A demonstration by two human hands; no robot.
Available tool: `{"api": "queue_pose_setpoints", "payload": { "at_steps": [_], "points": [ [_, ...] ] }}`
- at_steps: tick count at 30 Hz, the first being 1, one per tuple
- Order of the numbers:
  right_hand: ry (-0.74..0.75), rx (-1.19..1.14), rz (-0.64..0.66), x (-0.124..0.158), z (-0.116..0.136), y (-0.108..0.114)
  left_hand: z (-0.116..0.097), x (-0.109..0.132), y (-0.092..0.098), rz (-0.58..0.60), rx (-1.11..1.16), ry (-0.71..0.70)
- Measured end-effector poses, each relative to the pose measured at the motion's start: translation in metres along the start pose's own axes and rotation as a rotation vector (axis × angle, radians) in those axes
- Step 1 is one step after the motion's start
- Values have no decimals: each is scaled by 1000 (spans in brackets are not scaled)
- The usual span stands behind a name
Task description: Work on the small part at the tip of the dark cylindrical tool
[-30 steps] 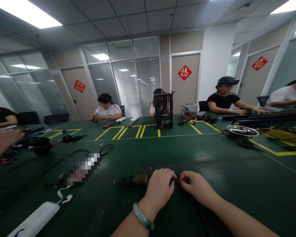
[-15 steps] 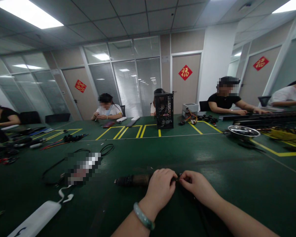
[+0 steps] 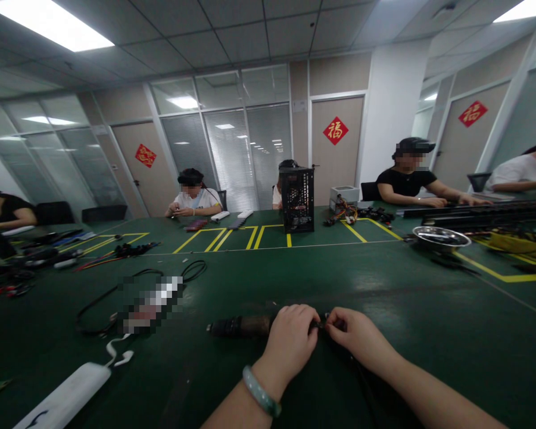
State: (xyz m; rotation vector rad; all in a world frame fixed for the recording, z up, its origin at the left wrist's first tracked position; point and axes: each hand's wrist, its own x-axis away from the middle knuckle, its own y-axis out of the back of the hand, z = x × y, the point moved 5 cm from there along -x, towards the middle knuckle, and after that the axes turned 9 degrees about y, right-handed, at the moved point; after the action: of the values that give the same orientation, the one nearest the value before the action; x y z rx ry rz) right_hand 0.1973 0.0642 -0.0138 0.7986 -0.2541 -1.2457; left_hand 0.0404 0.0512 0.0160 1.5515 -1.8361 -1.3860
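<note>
My left hand (image 3: 289, 341), with a pale green bangle on its wrist, is closed around the near end of a dark tube-shaped tool (image 3: 239, 326) that lies on the green table (image 3: 384, 298) and points left. My right hand (image 3: 356, 335) meets it fingertip to fingertip. Its fingers pinch a small dark part (image 3: 324, 325) at the tool's end. What the part is cannot be made out. A thin dark cable (image 3: 361, 375) runs back toward me under my right forearm.
A white power strip (image 3: 62, 399) lies near left, with a black cable loop (image 3: 116, 298) behind it. A black metal case (image 3: 297, 199) stands mid-table. A steel bowl (image 3: 440, 238) sits at right. Several seated people work around the table's far and side edges.
Another person's hand at the far left edge has drawn out of view. My two hands have stayed together at the tool's end with only slight finger movement.
</note>
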Motion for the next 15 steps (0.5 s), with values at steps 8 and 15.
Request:
{"api": "queue_pose_setpoints", "payload": {
  "at_steps": [8,15],
  "points": [
    [35,61,6,0,4,1,1,-2,-2,-9,-17,-51],
    [8,-4,-17,0,8,4,0,-3,-2,-22,7,-53]
  ]
}}
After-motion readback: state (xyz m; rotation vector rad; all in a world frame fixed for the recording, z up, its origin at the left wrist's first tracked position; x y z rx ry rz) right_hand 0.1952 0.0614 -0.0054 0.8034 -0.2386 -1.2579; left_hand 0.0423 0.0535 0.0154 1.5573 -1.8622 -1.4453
